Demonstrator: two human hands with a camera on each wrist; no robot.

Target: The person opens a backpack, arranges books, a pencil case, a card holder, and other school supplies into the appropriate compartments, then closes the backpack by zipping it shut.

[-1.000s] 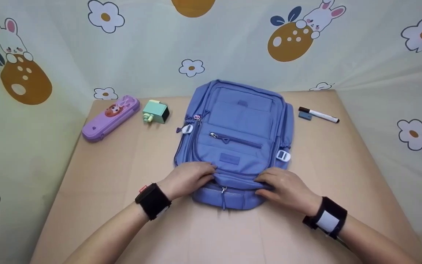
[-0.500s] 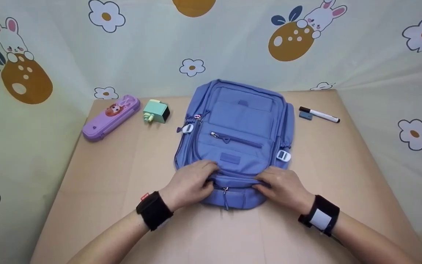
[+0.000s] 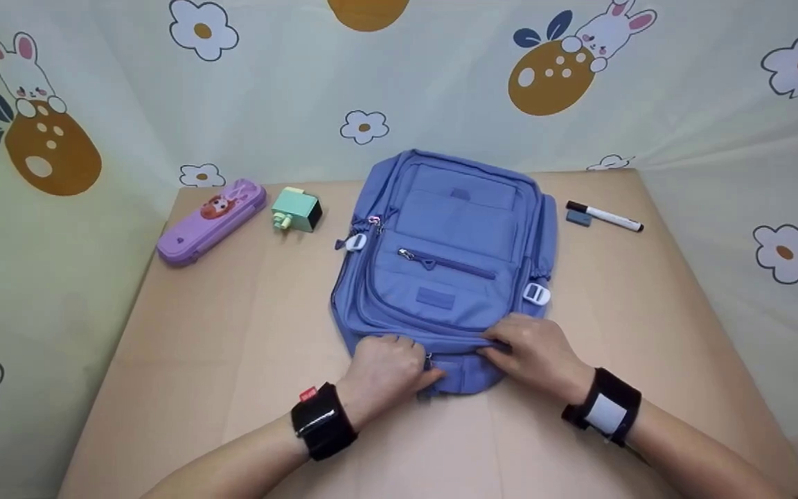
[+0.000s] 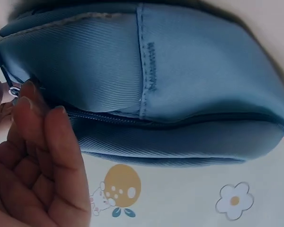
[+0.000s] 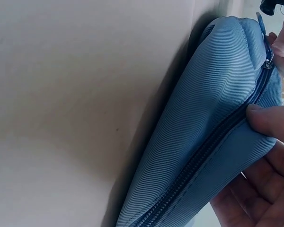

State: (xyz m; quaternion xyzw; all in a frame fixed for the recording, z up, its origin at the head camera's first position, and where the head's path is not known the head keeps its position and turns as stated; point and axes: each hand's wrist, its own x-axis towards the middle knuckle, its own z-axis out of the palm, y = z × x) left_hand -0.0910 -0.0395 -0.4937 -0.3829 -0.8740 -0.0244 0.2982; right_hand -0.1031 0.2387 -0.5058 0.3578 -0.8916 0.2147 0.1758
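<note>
A blue backpack (image 3: 458, 225) lies on its back, its bottom end toward me. Along that end runs a zipped compartment whose dark zipper (image 4: 109, 117) shows in both wrist views. My left hand (image 3: 388, 371) is at the zipper's slider, thumb and fingers pinching the small zipper pull (image 4: 6, 75). To the right of it, my right hand (image 3: 537, 353) grips the fabric edge beside the zipper, thumb on top (image 5: 270, 120) and fingers underneath. The left palm hides part of the backpack's lower left in the head view.
At the back left lie a purple pencil case (image 3: 212, 222) and a mint-green box-shaped item (image 3: 296, 209) with a small crank-like part. A marker (image 3: 607, 216) and a small blue eraser-like block (image 3: 578, 218) lie at the back right. A patterned curtain (image 3: 267, 90) surrounds the tan table (image 3: 198, 360).
My left hand has let go of the fabric on the left and shifted right and toward me, onto the zipper pull. The right hand moved slightly left and keeps its grip.
</note>
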